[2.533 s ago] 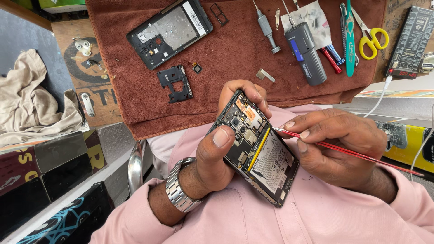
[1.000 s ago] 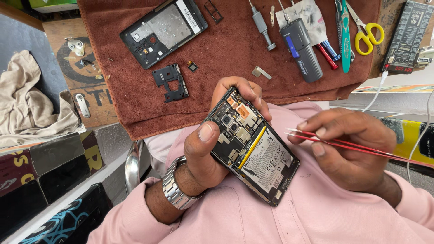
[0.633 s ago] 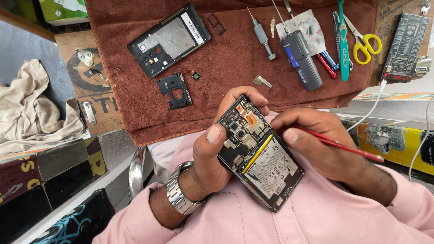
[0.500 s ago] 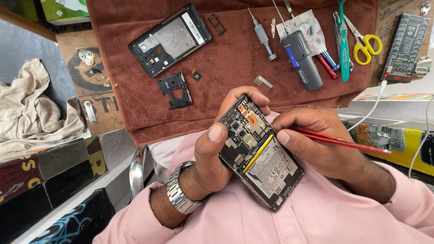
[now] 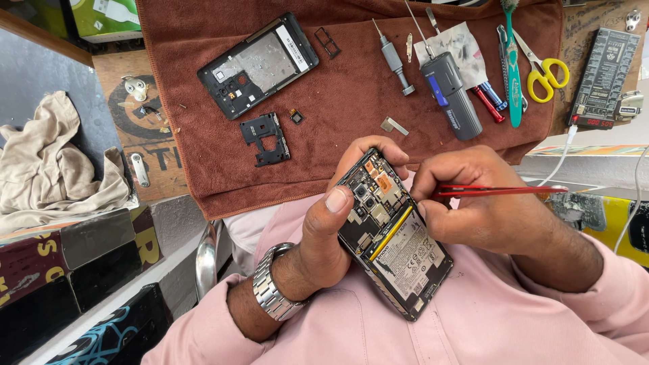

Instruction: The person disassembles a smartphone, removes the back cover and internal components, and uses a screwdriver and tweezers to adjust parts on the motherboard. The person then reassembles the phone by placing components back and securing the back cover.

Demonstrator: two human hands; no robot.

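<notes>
Item: opened phone [image 5: 394, 243], back removed, circuit board and battery [image 5: 410, 253] exposed. It was held above the person's lap, in front of the pink shirt [image 5: 473, 324], just below the edge of the brown towel [image 5: 338, 101] spread on the worktop [image 5: 145, 145].

Left hand [image 5: 324, 236]: wrapped around the phone's left edge, thumb pressed on the upper board, fingertips curled over the top. A metal wristwatch [image 5: 274, 292] sat on that wrist.

Right hand [image 5: 473, 203]: fingers pinched together on red tweezers [image 5: 497, 191], tips hidden behind the fingers near the phone's upper right edge; whether they touched the board could not be told.

Done, by appearance: back cover [image 5: 259, 65] off and lying on the towel; black inner shield plate [image 5: 267, 138] out beside it; a small square part [image 5: 296, 116] and a card tray [image 5: 327, 42] set apart.

Left, by appearance: battery and main board in place.

Also on the towel: small screwdriver [image 5: 394, 59], grey-blue tool [image 5: 451, 96], teal toothbrush [image 5: 512, 74], yellow-handled scissors [image 5: 544, 74].
</notes>
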